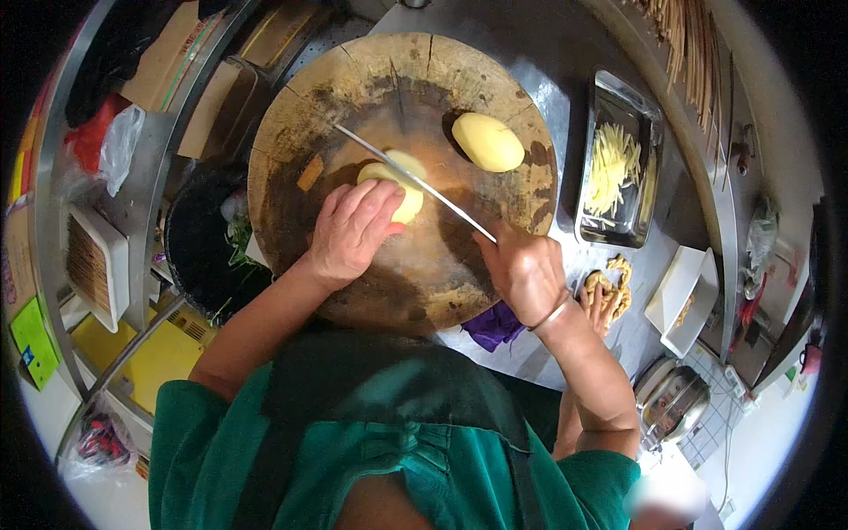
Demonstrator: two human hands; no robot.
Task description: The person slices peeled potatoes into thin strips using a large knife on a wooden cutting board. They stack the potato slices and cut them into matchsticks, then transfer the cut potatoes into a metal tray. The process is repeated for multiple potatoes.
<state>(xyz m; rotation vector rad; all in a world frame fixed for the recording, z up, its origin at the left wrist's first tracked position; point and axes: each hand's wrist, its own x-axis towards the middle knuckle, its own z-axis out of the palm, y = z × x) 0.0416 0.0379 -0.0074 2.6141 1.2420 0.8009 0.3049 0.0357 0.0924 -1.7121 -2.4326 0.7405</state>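
My left hand [356, 228] presses with bent fingers on a peeled, partly cut potato [409, 207] on a round wooden chopping block [404, 291]. My right hand [528, 270] grips a knife [457, 211], seen nearly edge-on, its handle hidden in the fist. The blade runs diagonally over the potato, just beyond my left fingertips. A pale yellow slice [405, 160], slightly blurred, shows on the blade's far side. Farther right on the block lies a whole peeled potato [488, 142]. A small orange-brown piece [309, 173] sits left of the cut potato.
Right of the block, a metal tray [583, 228] holds pale yellow shreds [611, 171]. Another person's hand [598, 305] touches twisted brown food [619, 285] beside my right wrist. A purple cloth [493, 326] lies by the block's near edge. A black bin [199, 265] stands at left.
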